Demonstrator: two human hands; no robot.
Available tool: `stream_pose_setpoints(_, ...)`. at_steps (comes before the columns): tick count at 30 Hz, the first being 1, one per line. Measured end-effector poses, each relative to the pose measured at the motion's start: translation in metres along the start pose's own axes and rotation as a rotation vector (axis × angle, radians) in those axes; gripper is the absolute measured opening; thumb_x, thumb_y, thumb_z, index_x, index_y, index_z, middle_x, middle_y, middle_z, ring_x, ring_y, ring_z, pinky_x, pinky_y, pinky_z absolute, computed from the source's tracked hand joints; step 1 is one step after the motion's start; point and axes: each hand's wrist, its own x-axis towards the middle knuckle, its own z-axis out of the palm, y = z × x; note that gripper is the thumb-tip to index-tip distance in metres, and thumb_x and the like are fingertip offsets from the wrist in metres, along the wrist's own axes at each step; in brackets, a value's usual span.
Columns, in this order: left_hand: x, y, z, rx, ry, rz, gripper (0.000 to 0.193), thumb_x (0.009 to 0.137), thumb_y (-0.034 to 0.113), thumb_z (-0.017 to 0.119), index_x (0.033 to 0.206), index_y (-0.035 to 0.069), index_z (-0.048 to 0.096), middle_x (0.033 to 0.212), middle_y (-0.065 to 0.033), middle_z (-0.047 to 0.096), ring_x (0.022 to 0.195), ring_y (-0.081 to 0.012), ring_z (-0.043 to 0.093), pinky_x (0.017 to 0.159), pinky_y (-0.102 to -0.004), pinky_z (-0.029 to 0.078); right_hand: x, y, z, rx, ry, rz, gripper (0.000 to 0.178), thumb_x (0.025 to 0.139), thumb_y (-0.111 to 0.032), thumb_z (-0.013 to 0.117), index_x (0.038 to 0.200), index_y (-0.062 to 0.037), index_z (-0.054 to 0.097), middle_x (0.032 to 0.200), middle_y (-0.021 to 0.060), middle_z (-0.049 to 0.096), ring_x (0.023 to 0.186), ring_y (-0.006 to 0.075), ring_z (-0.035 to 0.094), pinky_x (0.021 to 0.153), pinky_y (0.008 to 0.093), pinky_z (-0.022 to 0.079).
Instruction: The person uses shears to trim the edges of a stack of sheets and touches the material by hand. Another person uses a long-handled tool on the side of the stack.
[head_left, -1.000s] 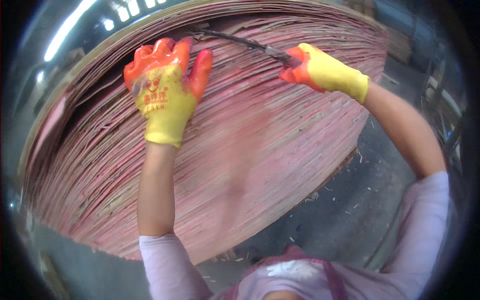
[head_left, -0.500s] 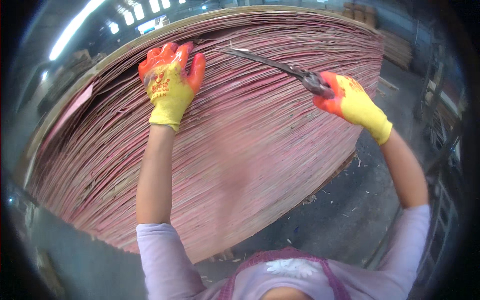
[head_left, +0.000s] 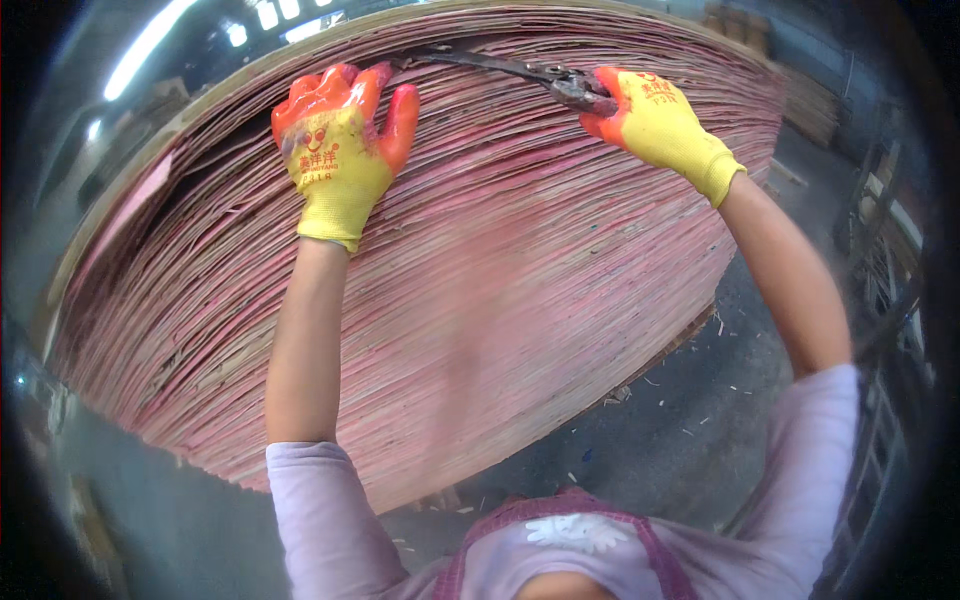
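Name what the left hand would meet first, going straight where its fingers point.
The left hand would likely meet the upper layers of the pink-edged stack first; it may be touching them now, since depth is unclear.

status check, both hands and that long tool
Left hand on upper part of sheet stack. Right hand gripping long dark tool. Tool's far end close to left hand's fingers.

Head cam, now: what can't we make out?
All in the head view:
Left hand: finger pads hidden behind its own fingers.
Dark tool: handle mostly covered by the right hand.
Tool's tip: too small and dark against the stack to place.
Background framework at right: blurred, darkened toward the rim.
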Motion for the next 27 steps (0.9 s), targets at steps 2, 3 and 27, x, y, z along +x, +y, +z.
stream_pose_setpoints(2,-0.001,0.0,0.002,0.0,0.004,-0.003,0.023,0.081,0.037,0.077,0.094,0.018,0.076,0.088,-0.0029,0.069,0.084,-0.0293,0.065,0.074,-0.0454,0.045,0.008,-0.001,-0.005,-0.056,0.018,-0.042,0.038,0.088,-0.038,0.069,0.109,-0.0069,0.068,0.102,0.0185,0.073,0.102,0.0381,0.069,0.089,0.0476,0.053)
stream_pose_setpoints(3,-0.001,-0.001,0.002,-0.002,0.01,-0.002,0.023,0.081,0.037,0.078,0.094,0.018,0.076,0.086,-0.0028,0.069,0.083,-0.0295,0.065,0.074,-0.0453,0.045,0.011,-0.003,-0.01,-0.139,-0.01,-0.033,0.038,0.088,-0.038,0.068,0.11,-0.0068,0.068,0.103,0.0186,0.073,0.102,0.0376,0.069,0.089,0.0469,0.054)
stream_pose_setpoints(27,0.004,-0.004,-0.006,0.0,0.002,-0.025,0.028,0.078,0.042,0.074,0.073,0.015,0.068,0.075,-0.0063,0.061,0.082,-0.0314,0.061,0.069,-0.0478,0.04,0.07,0.023,-0.032,0.383,-0.704,-0.036,0.027,0.088,-0.02,0.069,0.105,0.0015,0.066,0.073,0.006,0.063,0.044,0.0155,0.055,0.037,0.0305,0.043)
